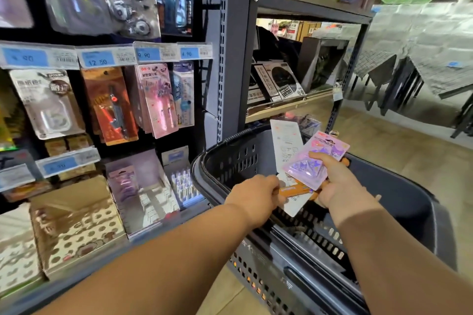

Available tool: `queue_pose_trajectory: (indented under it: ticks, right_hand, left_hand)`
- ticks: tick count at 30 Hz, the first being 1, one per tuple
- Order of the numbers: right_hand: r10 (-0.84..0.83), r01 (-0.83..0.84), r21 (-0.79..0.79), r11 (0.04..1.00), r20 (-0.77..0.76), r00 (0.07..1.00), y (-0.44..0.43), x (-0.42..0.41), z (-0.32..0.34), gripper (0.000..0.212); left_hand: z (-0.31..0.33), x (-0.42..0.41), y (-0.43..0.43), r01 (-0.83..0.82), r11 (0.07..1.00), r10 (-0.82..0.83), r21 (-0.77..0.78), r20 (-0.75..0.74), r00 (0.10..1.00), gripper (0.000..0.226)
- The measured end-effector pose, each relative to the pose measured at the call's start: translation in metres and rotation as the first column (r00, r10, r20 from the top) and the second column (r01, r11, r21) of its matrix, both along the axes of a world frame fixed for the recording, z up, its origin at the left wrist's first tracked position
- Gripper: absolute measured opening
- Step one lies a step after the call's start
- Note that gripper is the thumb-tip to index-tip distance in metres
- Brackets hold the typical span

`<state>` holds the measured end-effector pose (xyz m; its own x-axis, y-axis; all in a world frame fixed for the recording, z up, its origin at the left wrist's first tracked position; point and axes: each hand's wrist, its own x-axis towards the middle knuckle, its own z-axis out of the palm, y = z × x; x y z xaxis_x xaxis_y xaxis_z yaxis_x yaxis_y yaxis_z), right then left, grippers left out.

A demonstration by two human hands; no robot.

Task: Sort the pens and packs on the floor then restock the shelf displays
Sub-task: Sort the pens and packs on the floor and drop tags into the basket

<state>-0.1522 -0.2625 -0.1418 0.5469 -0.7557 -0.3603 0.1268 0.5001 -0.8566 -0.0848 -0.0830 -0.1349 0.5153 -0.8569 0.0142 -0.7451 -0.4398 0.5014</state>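
Packs [305, 171] between left hand [256, 194] and right hand [335, 183], over the basket [223, 146].

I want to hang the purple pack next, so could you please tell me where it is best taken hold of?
Pinch the flat header at the far end of the purple pack, coming from above. That end sticks out free past the right hand, whose thumb lies across the pack by its bulging blister; a white card stands close on its left.
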Motion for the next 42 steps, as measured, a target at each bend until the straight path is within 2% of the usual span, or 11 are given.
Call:
queue_pose_trajectory:
  ticks: [3, 7, 10, 13, 15, 19, 22, 24, 30, 33, 42]
  right_hand:
    - [-0.03, 0.03, 0.023, 0.999, 0.007, 1.0, -0.002, -0.002, -0.003, 0.01]
    - [-0.073, 0.07, 0.043, 0.997, 0.066, 0.995, -0.006, -0.004, -0.012, 0.039]
    - [-0.08, 0.076, 0.065, 0.995, 0.052, 0.995, -0.007, -0.01, -0.01, 0.019]
    - [-0.077, 0.072, 0.05, 0.996, 0.095, 0.993, -0.012, -0.017, -0.007, 0.012]
    - [-0.064, 0.058, 0.047, 0.997, 0.124, 0.99, -0.015, -0.022, -0.004, 0.029]
    - [0.073, -0.08, 0.035, 0.996, 0.16, 0.984, -0.001, -0.021, 0.011, 0.038]
    - [0.206, -0.207, -0.009, 0.978, 0.154, 0.966, 0.018, -0.014, 0.028, 0.039]
    - [0.26, -0.257, -0.04, 0.966, 0.168, 0.951, 0.034, -0.007, 0.038, 0.042]
    - [0.403, -0.403, -0.03, 0.915, 0.106, 0.909, 0.091, 0.021, 0.058, 0.035]
    - [0.505, -0.505, -0.021, 0.863, 0.059, 0.861, 0.125, 0.042, 0.057, 0.032]
    - [0.625, -0.623, 0.04, 0.781, -0.074, 0.777, 0.218, 0.103, 0.01, 0.034]
  left_hand:
    - [0.002, -0.002, -0.003, 0.048, 0.997, -0.054, 0.054, 0.113, 0.992, 0.024]
    - [0.002, 0.005, 0.004, 0.056, 0.988, -0.085, 0.145, 0.197, 0.977, 0.011]
    - [0.008, 0.02, 0.016, -0.015, 0.983, -0.019, 0.184, 0.183, 0.983, 0.019]
    - [0.015, 0.037, 0.028, -0.113, 0.981, 0.106, 0.158, 0.055, 0.993, 0.024]
    - [0.016, 0.044, 0.031, -0.195, 0.979, 0.203, 0.064, -0.16, 0.966, 0.021]
    - [0.019, 0.044, 0.018, -0.475, 0.875, 0.266, -0.091, -0.73, 0.63, 0.013]
    - [0.024, 0.038, 0.008, -0.573, 0.814, 0.171, -0.095, -0.904, 0.392, 0.02]
    - [0.027, 0.04, 0.009, -0.628, 0.77, 0.125, -0.115, -0.937, 0.325, 0.022]
    - [0.029, 0.067, 0.035, -0.705, 0.654, -0.091, -0.274, -0.954, 0.286, 0.057]
    - [0.03, 0.076, 0.061, -0.762, 0.553, -0.147, -0.337, -0.94, 0.309, 0.03]
    - [-0.02, 0.11, 0.194, -0.916, 0.308, 0.094, -0.257, -0.95, 0.298, 0.007]
